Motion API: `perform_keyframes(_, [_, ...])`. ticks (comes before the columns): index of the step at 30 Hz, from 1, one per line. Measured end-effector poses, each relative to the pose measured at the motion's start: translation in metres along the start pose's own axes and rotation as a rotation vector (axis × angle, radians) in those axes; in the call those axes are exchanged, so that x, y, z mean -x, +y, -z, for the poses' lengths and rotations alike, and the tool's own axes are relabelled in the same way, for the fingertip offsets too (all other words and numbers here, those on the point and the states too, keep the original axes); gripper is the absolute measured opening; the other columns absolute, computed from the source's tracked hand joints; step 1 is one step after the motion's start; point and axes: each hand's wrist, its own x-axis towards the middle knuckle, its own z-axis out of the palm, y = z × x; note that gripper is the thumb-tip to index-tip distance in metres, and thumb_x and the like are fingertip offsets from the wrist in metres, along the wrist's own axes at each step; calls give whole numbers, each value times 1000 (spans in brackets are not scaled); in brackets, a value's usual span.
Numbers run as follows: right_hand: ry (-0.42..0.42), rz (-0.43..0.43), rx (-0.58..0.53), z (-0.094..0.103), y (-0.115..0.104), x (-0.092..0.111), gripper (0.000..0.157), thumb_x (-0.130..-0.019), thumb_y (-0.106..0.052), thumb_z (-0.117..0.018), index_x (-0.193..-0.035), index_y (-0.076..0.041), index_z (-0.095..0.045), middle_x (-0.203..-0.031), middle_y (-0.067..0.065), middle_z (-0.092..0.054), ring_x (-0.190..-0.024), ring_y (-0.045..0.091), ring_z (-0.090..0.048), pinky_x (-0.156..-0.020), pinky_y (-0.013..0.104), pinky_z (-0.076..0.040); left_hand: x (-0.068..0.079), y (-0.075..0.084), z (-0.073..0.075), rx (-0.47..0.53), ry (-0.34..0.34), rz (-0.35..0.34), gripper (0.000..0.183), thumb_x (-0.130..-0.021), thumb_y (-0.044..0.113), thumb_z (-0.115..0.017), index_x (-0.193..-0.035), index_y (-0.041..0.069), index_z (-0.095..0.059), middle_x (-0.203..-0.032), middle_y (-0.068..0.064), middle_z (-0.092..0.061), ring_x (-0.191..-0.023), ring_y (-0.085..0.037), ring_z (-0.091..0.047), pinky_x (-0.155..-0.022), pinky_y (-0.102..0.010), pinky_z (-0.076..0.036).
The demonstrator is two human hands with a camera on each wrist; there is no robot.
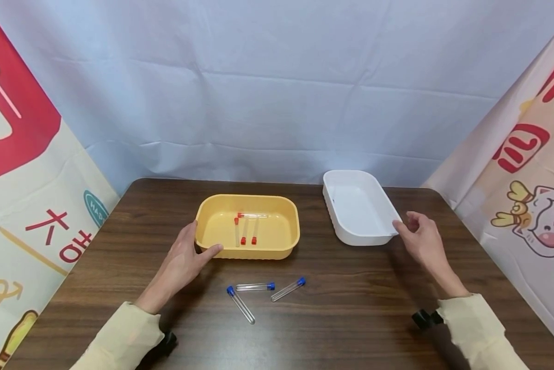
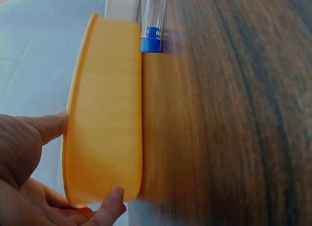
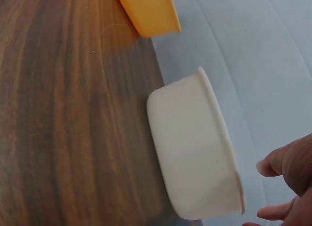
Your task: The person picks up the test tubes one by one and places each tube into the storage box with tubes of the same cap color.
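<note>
The left grip [image 1: 182,254] grasps the left end of the yellow plastic basin [image 1: 276,230], its thumb at the near rim and fingers round the end wall. Inside, to the right of this grip, lie four red-capped test tubes [image 1: 237,233], one crosswise beyond the other three. Nearer the person than the left grip and to its right, three blue-capped test tubes [image 1: 255,287] lie on the wood-grain bench [image 1: 332,318]. The right grip [image 1: 420,240] is released, thumb just beside the near right corner of the white plastic basin [image 1: 357,205], which stands to its left.
</note>
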Motion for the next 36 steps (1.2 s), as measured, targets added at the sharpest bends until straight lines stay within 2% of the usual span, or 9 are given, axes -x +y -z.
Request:
perform_keyframes(4, [-52, -51, 15, -5, 8, 1, 67, -107, -30, -54, -145, 22, -35, -128, 42, -51, -115, 51, -51, -96, 61, -44, 0, 0, 0, 1, -1, 1, 100, -98, 49, -68, -161, -7, -14, -164, -29, -22, -149, -44, -28, -119, -60, -27])
perform_keyframes(9, [-62, -59, 10, -12, 12, 1, 62, -108, -28, -54, -144, 19, -38, -126, 39, -53, -112, 47, -53, -94, 56, -44, 0, 0, -1, 0, 0, 1, 101, -98, 49, -68, -161, -7, -14, -164, -29, -22, -149, -44, -28, -119, -60, -27])
perform_keyframes(13, [-44, -58, -5, -13, 13, 0, 58, -107, -24, -55, -142, 20, -42, -125, 40, -56, -111, 44, -56, -88, 42, -47, 0, 0, -1, 1, 0, 4, 100, -98, 48, -69, -161, -7, -14, -164, -29, -22, -149, -44, -28, -119, -60, -27])
perform_keyframes(17, [-45, -84, -39, -11, 11, -2, 55, -105, -18, -58, -141, 20, -43, -125, 40, -58, -101, 38, -61, -71, 22, -49, 0, 0, -1, 6, 3, 1, 99, -98, 47, -69, -161, -7, -15, -163, -28, -22, -149, -43, -28, -119, -60, -27])
perform_keyframes(19, [-53, -99, -56, -10, 10, -2, 53, -105, -15, -58, -140, 21, -44, -125, 40, -59, -97, 34, -64, -64, 17, -49, 0, 0, -1, 7, 5, -1, 99, -99, 46, -69, -161, -7, -15, -163, -28, -23, -148, -43, -28, -119, -60, -27])
perform_keyframes(24, [-47, -104, -67, -7, 13, -3, 47, -102, -10, -57, -138, 20, -48, -122, 39, -62, -85, 17, -65, -61, 17, -50, 0, -1, -1, 7, 5, 1, 102, -98, 52, -68, -162, -7, -15, -164, -28, -23, -149, -43, -28, -119, -59, -27])
perform_keyframes(27, [-29, -104, -41, -4, 16, -3, 44, -101, -10, -57, -135, 18, -53, -118, 36, -64, -80, 9, -58, -60, 17, -48, 1, -1, 0, 7, 5, 1, 103, -97, 53, -68, -162, -6, -15, -164, -28, -22, -149, -43, -28, -119, -59, -27])
perform_keyframes(36, [-10, -86, -28, 3, 26, -6, 39, -100, -8, -57, -131, 17, -59, -112, 33, -67, -77, 8, -56, -57, 19, -47, 0, 0, 0, 6, 5, 0, 99, -98, 48, -69, -162, -7, -14, -164, -28, -23, -149, -43, -28, -119, -59, -27])
